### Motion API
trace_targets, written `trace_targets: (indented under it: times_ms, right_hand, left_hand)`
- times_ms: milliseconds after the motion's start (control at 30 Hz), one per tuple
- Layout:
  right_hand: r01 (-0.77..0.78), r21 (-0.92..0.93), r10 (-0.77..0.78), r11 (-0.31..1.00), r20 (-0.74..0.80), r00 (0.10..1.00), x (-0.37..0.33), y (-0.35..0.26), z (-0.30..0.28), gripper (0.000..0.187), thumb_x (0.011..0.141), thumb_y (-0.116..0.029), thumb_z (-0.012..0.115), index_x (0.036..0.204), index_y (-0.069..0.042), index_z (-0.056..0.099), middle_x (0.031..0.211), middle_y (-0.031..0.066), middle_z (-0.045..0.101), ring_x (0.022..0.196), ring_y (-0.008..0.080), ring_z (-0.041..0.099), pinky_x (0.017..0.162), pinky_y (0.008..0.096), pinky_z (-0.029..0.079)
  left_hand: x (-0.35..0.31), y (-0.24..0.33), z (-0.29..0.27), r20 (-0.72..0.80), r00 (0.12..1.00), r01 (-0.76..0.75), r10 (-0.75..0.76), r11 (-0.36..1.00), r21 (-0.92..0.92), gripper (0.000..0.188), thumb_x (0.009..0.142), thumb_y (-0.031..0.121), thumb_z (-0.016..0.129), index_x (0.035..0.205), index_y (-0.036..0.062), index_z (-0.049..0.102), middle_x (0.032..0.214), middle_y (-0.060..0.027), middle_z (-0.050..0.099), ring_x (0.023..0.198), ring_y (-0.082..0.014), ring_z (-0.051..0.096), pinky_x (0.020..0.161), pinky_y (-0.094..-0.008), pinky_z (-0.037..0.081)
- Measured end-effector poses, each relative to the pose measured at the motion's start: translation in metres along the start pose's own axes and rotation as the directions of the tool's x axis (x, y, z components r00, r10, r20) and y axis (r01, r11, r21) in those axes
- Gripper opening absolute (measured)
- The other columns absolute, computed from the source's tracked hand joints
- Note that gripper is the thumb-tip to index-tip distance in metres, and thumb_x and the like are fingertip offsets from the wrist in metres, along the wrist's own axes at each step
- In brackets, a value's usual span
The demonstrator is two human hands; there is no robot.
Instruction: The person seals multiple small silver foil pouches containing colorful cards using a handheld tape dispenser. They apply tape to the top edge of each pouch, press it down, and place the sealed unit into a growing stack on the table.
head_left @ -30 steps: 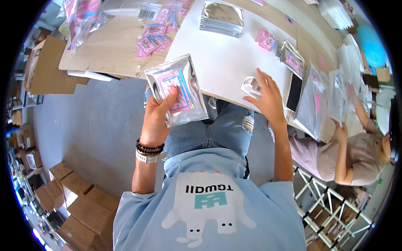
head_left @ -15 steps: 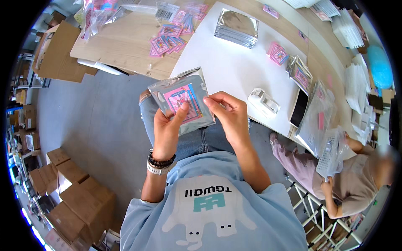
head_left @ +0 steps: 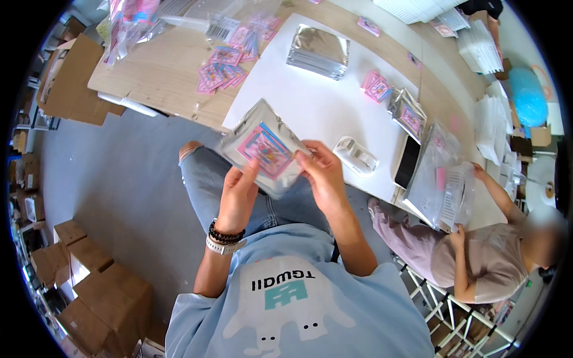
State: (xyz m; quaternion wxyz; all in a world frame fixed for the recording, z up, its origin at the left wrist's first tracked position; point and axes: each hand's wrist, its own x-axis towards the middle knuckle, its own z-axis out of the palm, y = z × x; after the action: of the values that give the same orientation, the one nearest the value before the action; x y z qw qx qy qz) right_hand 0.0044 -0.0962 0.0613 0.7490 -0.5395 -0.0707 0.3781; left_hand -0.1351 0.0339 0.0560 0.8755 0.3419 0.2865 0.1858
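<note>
Both hands are up in front of the chest, clamped on one silvery pouch (head_left: 262, 152) with a pink card showing through its clear face. The left hand (head_left: 237, 194) grips the pouch's lower edge, thumb on top, fingers underneath; the right hand (head_left: 322, 174) pinches the right-hand edge with its fingertips. The pouch hangs in the air just off the near edge of the table (head_left: 161, 83), above the person's knees, tilted with one corner pointing away.

On the table, a white sheet (head_left: 316, 107) covers the middle. At its far end lies a stack of silver pouches (head_left: 317, 52) (neatly squared up). Left of the sheet, loose pink cards (head_left: 222, 73) lie fanned on bare wood. Just beside the right hand, a small clear packet (head_left: 356, 155) sits on the sheet, and past it a dark phone (head_left: 408, 161). A few more pink cards (head_left: 377, 86) lie farther out.

To the right, another person (head_left: 483, 256) sits at the table, hands on a clear bag of papers (head_left: 444, 185). Brown cardboard boxes (head_left: 89, 292) stand on the floor, lower left.
</note>
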Motion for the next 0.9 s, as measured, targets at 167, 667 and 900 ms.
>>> trace_targets:
  times_ms: [167, 667, 900]
  right_hand:
    - [0.323, -0.228, -0.378, 0.919, -0.263, 0.888, 0.019, -0.069, -0.067, 0.029, 0.102, -0.018, 0.069, 0.128, -0.005, 0.067, 0.083, -0.0041, 0.063, 0.066, 0.0028, 0.053, 0.056, 0.0218, 0.045]
    - [0.029, -0.972, -0.644, 0.233, -0.132, 0.754, 0.098, -0.145, -0.237, 0.034, 0.092, -0.021, 0.074, 0.122, -0.005, 0.07, 0.133, 0.0194, 0.067, 0.124, 0.0334, 0.064, 0.104, 0.0415, 0.05]
    - [0.086, -0.922, -0.56, -0.377, 0.301, 0.772, 0.155, -0.083, -0.201, 0.044, 0.086, -0.016, 0.079, 0.127, -0.007, 0.065, 0.131, 0.0131, 0.07, 0.121, 0.0324, 0.066, 0.101, 0.044, 0.055]
  left_hand:
    - [0.0, 0.015, 0.019, 0.283, 0.958, -0.016, -0.051, 0.973, 0.229, 0.029, 0.111, 0.016, 0.051, 0.134, 0.005, 0.065, 0.115, -0.0015, 0.067, 0.104, -0.0087, 0.06, 0.092, -0.0256, 0.046]
    - [0.013, 0.011, 0.016, 0.419, 0.887, 0.035, -0.195, 0.933, 0.359, 0.027, 0.111, 0.018, 0.048, 0.126, 0.0034, 0.065, 0.113, -0.0034, 0.068, 0.108, -0.0117, 0.062, 0.096, -0.0279, 0.047]
    - [0.014, 0.006, 0.018, 0.465, 0.848, 0.061, -0.253, 0.92, 0.388, 0.027, 0.111, 0.019, 0.049, 0.125, 0.0026, 0.065, 0.112, -0.0039, 0.068, 0.108, -0.0121, 0.062, 0.096, -0.0279, 0.046]
